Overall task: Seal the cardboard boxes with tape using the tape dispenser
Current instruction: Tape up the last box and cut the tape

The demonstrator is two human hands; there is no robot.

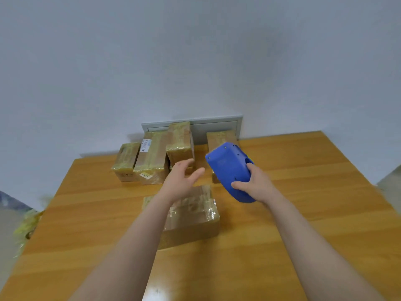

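A cardboard box (193,220) wrapped in clear tape lies on the wooden table (303,213) in front of me, partly under my left forearm. My right hand (256,185) grips a blue tape dispenser (227,170), held in the air above the table to the right of that box. Above the box's far edge hovers my left hand (180,181), fingers straight and spread, holding nothing. Several taped boxes stand at the back: a small one (125,161), a labelled one (152,159), a tall one (180,142), and one (219,137) partly hidden behind the dispenser.
A grey panel (217,124) is set in the white wall behind the back boxes. Crumpled yellowish tape or wrap (28,224) lies off the table's left edge. The table's edges run diagonally on the left and right.
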